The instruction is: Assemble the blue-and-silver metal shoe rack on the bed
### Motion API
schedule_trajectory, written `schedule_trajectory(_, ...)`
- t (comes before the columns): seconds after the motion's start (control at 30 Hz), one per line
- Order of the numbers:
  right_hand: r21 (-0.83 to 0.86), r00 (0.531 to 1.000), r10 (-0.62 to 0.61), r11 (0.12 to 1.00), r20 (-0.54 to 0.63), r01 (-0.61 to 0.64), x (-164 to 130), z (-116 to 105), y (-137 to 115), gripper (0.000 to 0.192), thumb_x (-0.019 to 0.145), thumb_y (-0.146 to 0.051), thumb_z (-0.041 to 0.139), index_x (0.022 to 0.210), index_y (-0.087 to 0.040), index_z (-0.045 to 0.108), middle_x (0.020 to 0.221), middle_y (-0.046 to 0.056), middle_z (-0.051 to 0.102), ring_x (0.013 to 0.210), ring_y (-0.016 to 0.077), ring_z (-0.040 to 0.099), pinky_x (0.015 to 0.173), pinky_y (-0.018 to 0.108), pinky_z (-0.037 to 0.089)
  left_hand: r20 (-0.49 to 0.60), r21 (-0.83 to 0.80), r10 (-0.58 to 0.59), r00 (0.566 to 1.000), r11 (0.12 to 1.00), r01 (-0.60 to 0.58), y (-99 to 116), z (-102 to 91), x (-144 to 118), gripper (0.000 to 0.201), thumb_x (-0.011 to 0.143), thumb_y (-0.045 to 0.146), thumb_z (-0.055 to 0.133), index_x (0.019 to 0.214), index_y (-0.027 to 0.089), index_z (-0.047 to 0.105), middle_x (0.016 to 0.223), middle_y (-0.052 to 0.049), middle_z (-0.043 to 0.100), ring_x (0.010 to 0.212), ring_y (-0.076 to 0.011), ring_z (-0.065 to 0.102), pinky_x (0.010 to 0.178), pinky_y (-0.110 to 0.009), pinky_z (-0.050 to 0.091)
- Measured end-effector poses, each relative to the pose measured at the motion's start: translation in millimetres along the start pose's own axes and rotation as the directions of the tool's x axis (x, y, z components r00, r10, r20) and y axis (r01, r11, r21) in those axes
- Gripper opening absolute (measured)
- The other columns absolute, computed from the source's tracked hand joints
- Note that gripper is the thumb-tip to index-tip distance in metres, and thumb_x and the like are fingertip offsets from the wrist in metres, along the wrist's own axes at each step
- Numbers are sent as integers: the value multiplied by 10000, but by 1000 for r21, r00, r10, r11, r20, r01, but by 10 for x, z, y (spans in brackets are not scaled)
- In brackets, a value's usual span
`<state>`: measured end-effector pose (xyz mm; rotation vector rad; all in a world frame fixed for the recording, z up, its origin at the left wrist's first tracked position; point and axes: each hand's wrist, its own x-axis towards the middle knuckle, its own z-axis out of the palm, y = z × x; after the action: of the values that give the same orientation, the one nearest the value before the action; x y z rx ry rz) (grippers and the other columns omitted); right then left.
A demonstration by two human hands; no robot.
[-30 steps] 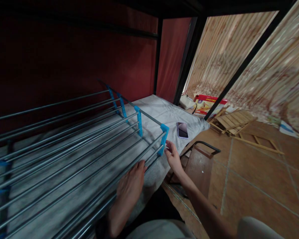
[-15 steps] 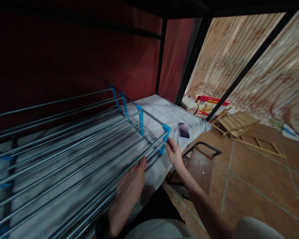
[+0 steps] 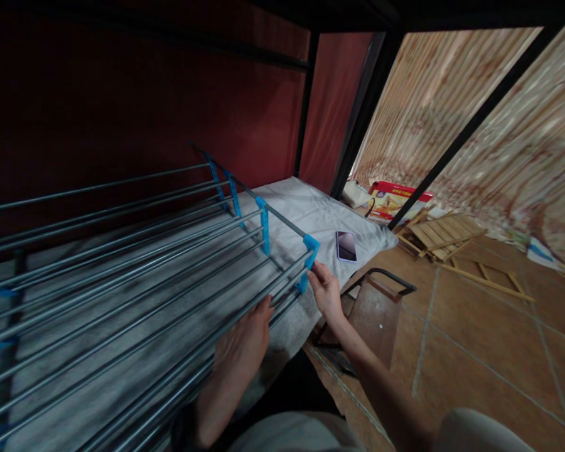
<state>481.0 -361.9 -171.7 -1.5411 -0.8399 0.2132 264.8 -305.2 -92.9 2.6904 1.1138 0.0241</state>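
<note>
A metal rack (image 3: 136, 276) of long grey rods joined by blue plastic connectors is laid across a bed covered with a white sheet (image 3: 311, 210), inside a dark bunk frame. The left hand (image 3: 242, 345) is rested palm down on the nearest rods at the rack's near edge, with the fingers laid over the rods rather than curled round them, so its grip is open. The right hand (image 3: 326, 290) is placed at the corner of the rack, its fingertips pinched against the blue corner connector (image 3: 307, 262); its grip is closed on that connector. A phone (image 3: 346, 245) is seen face up on the sheet just beyond the corner connector, apart from both hands. Beside the bed, below the right forearm, a dark-framed stool (image 3: 374, 307) is stood on the tiled floor (image 3: 480, 339). Further off on the floor, wooden slats (image 3: 440, 233) and a red box (image 3: 395, 198) are seen near a patterned curtain.
</note>
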Motion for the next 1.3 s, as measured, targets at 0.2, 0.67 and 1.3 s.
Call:
schedule_trajectory(0.2,13,1000,9,1000,6,-9,-2,16,51,319,929,-407,654,1183,-247,763,1112,81,750,1055,267,687,1010,429,538,80,-73,-26,996,997,32,-12,-82,27,422,1087,249,446,1486,213,583,1270,-122,770,1097,-210,766,888,-278,591)
schedule_trajectory(0.67,-169,995,-84,981,44,91,11,1,-20,280,974,-335,552,1195,-236,693,1084,84,710,1024,234,669,923,378,560,143,-194,-5,990,980,33,-35,-114,34,430,1090,248,428,1494,212,572,1297,-124,758,1134,-222,749,968,-312,570)
schedule_trajectory(1.3,-235,989,-121,962,84,137,-32,24,-52,277,998,-322,515,1162,-188,693,1094,107,708,1013,239,676,910,372,543,158,-176,-35,987,982,63,-69,-111,63,460,1106,277,401,1533,183,542,1427,-133,683,1284,-242,683,1096,-344,527)
